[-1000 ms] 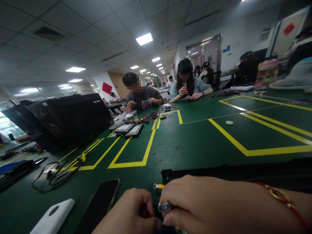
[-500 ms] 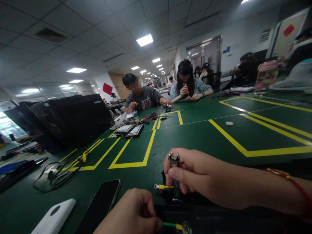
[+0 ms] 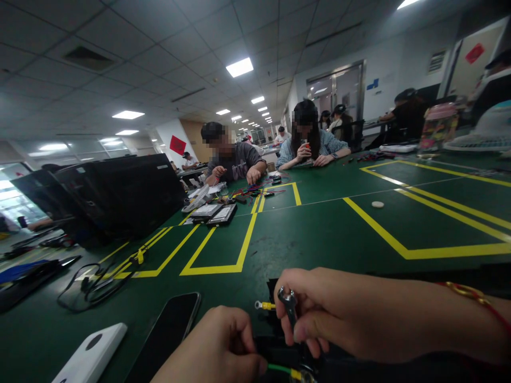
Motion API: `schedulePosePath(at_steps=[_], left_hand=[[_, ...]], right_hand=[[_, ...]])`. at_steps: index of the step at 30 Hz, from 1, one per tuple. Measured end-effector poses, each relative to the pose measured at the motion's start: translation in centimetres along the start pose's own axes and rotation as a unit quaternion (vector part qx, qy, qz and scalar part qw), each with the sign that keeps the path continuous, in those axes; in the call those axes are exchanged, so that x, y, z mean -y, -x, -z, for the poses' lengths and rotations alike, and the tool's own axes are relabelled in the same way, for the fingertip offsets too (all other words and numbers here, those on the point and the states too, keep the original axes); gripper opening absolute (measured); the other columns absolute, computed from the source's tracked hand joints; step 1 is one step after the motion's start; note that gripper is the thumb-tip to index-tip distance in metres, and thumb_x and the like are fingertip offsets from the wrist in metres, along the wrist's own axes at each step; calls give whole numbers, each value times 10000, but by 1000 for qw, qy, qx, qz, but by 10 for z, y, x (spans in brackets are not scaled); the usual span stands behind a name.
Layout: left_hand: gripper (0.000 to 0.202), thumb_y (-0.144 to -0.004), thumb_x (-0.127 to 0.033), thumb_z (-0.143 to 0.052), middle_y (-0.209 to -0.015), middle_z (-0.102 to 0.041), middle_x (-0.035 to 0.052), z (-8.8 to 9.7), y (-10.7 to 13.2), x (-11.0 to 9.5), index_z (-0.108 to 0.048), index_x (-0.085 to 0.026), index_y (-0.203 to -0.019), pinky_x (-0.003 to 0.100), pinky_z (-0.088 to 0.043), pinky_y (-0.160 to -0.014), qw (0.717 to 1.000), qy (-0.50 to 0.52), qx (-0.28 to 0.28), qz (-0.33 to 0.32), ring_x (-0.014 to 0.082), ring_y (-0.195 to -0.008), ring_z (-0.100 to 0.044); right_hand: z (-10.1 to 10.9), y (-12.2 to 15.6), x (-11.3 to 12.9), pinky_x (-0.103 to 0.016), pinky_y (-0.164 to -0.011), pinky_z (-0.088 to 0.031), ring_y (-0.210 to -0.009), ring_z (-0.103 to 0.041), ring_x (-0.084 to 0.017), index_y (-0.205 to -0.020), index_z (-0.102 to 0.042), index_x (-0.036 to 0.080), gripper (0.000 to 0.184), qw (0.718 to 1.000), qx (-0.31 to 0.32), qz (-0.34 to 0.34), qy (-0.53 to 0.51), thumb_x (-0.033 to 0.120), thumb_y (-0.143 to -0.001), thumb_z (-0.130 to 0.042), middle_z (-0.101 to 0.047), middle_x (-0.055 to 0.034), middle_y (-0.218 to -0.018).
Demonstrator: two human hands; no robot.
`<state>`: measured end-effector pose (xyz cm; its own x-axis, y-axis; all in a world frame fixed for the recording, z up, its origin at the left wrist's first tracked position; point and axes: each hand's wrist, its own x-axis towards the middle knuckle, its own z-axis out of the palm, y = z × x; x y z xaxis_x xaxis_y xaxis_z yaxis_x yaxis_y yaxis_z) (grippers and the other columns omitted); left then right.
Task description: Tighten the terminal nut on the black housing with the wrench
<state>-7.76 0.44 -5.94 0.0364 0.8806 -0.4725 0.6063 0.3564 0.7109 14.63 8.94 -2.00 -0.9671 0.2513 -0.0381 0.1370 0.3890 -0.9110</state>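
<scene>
At the bottom of the view my right hand (image 3: 351, 314) is closed round a small metal wrench (image 3: 288, 303), its open jaw pointing up and left. Just left of it my left hand (image 3: 217, 351) is a fist, pinching a green wire (image 3: 279, 368) with a yellow-sleeved ring terminal. Both hands work over a black part (image 3: 279, 348) lying on the green table (image 3: 311, 229). A second yellow-sleeved ring terminal (image 3: 263, 305) sticks out left of the wrench. A red-and-gold bracelet sits on my right wrist.
A dark phone (image 3: 167, 335) and a white device (image 3: 90, 359) lie to the left, with a tangle of black cable (image 3: 88, 284) beyond. Black cases (image 3: 115, 194) stand at the left. Two people sit across the table among wires and drives (image 3: 217, 213). Yellow tape marks rectangles.
My right hand has come down and back toward me with the wrench, from raised above the black part to level with it. My left hand keeps its pinch on the wire.
</scene>
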Motion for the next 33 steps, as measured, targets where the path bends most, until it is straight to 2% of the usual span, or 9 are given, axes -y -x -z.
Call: schedulePosePath(at_steps=[7,15,22,30,33], left_hand=[[119,-651,-216,-624,-503,-506,-92,1,0,2,-510,-194,-623,225,-292,-456,997,-73,-28,-15,90,-426,-457],[154,-637,-198,-657,-602,-539,-79,0,-1,11,-555,-195,-752,212,-250,-422,996,-69,-52,-25,97,-489,-487],[161,-643,-183,-655,-596,-515,-86,1,-5,14,-530,-196,-743,210,-250,-424,997,-56,-40,-44,89,-484,-472],[134,-638,-202,-638,-619,-532,-64,3,7,-4,-546,-193,-735,218,-288,-449,997,-74,-33,-18,109,-529,-494],[138,-634,-205,-642,-608,-533,-66,2,6,-2,-555,-193,-740,215,-277,-441,995,-82,-46,-22,108,-521,-494]], right_hand=[[-3,-3,0,-92,-600,-380,-748,-535,-98,-1055,-501,105,237,1000,2,-13,-2,-103,-946,-470,-525,23,-824],[-5,-5,0,-92,-605,-389,-755,-542,-98,-1053,-501,105,239,1000,8,-23,-16,-105,-946,-463,-527,21,-833],[-7,-6,0,-93,-616,-401,-741,-540,-102,-1031,-503,108,210,1000,3,-20,-17,-86,-951,-497,-525,25,-809],[-10,-6,-1,-83,-611,-409,-732,-540,-100,-1021,-503,117,217,1000,2,-15,-15,-86,-944,-509,-527,30,-808],[-12,-5,-4,-72,-593,-397,-712,-533,-92,-1015,-502,119,225,1000,-3,-14,-12,-89,-930,-499,-521,37,-793]])
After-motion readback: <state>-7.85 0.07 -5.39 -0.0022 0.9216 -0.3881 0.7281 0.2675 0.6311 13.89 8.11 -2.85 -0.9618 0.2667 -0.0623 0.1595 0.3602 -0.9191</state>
